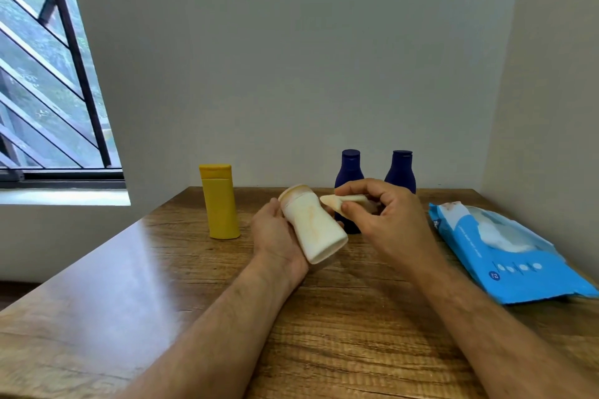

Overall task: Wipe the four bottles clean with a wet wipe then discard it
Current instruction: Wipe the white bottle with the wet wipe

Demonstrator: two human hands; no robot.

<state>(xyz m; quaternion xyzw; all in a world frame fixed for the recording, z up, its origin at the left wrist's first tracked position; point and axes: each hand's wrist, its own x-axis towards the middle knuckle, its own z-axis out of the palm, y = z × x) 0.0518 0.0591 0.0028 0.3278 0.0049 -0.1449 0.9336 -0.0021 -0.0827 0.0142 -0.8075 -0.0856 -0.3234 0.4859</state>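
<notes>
Four bottles in view: one cream bottle [312,230], one yellow bottle [220,201], two dark blue bottles. Cream bottle lies tilted in the left hand [275,236], cap end pointing up and away, base toward the camera; orange-brown smears visible on its side and cap. Left hand cradles it from below, fingers curled round the far side. Right hand [385,220] pinches a folded wet wipe [343,202] between thumb and fingertips, the wipe's tip just beside the bottle's neck; contact cannot be told. Wipe looks stained yellowish.

Yellow bottle stands upright on the wooden table [162,285], left of the hands, cap closed. Nearer blue bottle [348,171] and farther blue bottle [401,171] stand upright by the back wall, partly hidden behind the right hand; caps on. Contents of all bottles not visible.

One blue wipes pack [518,256] lies flat at the table's right edge, flap open, white wipe showing in the opening
</notes>
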